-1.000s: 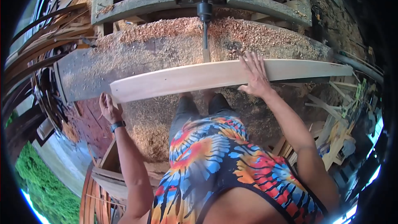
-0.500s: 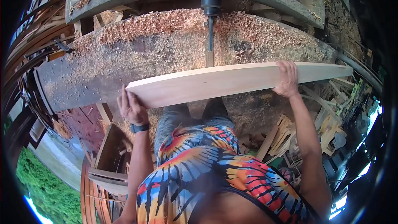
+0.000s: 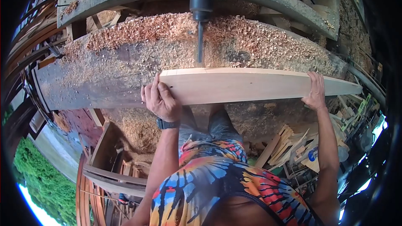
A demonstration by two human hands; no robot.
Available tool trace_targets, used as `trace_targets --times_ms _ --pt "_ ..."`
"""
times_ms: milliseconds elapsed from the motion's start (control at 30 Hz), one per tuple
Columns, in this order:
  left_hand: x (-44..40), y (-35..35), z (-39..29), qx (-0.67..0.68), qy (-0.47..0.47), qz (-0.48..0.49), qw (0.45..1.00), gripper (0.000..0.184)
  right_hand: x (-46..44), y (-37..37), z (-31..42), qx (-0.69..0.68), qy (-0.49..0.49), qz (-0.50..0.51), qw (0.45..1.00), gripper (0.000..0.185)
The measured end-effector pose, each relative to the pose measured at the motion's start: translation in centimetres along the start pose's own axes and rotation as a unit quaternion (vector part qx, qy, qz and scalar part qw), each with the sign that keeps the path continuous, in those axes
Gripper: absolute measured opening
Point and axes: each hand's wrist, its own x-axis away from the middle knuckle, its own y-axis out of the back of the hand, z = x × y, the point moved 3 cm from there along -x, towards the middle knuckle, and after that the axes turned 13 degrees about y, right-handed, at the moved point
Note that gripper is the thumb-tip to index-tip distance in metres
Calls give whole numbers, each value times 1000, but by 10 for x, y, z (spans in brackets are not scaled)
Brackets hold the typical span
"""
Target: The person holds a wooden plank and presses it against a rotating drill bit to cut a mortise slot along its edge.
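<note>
One board (image 3: 234,87), gripped by left hand (image 3: 161,99) and right hand (image 3: 316,92), lies mid-frame below the bit (image 3: 200,44), no slot visible yet.

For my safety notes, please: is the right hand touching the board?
Touching. The head view shows the right hand across the board, its fingers at the far edge and thumb near the lower one.

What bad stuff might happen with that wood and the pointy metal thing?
First, the left hand is nearer the metal bit than the right hand, so a slip might bring it too close; I can't tell whether the bit is spinning. Second, wood chips lie all over the bench, so some might get under the board and make it wobble.
</note>
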Motion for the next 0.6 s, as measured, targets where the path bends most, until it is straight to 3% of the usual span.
trace_targets --times_ms 433,600 --pt "-18 -1 -7 -34 -21 9 999 32 -15 9 8 -4 4 -37 999 91" --pt "-23 -1 -2 15 -5 2 1000 30 -19 11 14 -7 6 -37 999 91"
